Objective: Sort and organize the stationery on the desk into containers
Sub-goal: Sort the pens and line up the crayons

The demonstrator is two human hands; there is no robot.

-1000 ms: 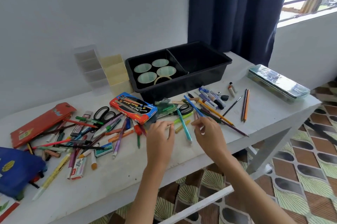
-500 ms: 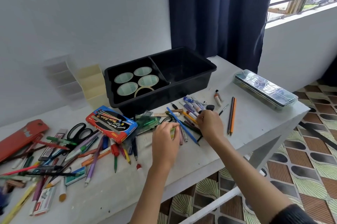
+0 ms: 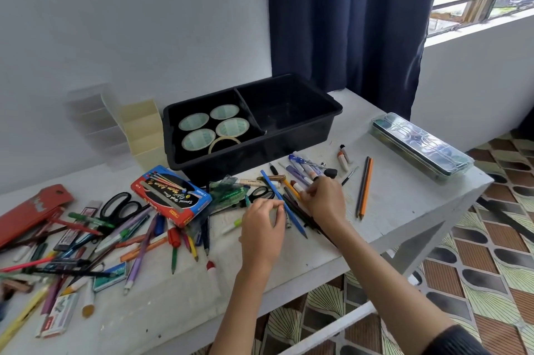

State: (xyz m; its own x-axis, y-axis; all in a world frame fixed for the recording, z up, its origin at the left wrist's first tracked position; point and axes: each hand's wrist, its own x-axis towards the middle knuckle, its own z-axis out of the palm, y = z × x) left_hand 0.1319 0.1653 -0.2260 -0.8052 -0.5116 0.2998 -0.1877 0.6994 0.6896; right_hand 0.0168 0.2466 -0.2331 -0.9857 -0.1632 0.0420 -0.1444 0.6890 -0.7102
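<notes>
Loose pens, pencils and markers (image 3: 138, 236) lie scattered over the white desk (image 3: 404, 210). My right hand (image 3: 325, 198) is curled around a bundle of pens and pencils (image 3: 297, 210) in front of the black two-part bin (image 3: 332, 112). My left hand (image 3: 263, 224) sits just left of it, fingertips pinched together beside a long blue pencil (image 3: 271, 185). A green-tipped pen (image 3: 234, 223) sticks out from under this hand. The bin's left part holds several tape rolls (image 3: 199, 138). Nothing shows in its right part.
A box of colour pencils (image 3: 170, 195), black scissors (image 3: 118, 207) and a red pencil case (image 3: 29, 213) lie to the left. Cream and clear stepped organizers (image 3: 141, 129) stand by the wall. A metal tin (image 3: 422, 146) and two pencils (image 3: 364, 187) are to the right.
Both hands moved forward and right into the pen pile by the bin. My right hand closed over a bundle of pens, and my left hand drew up beside it.
</notes>
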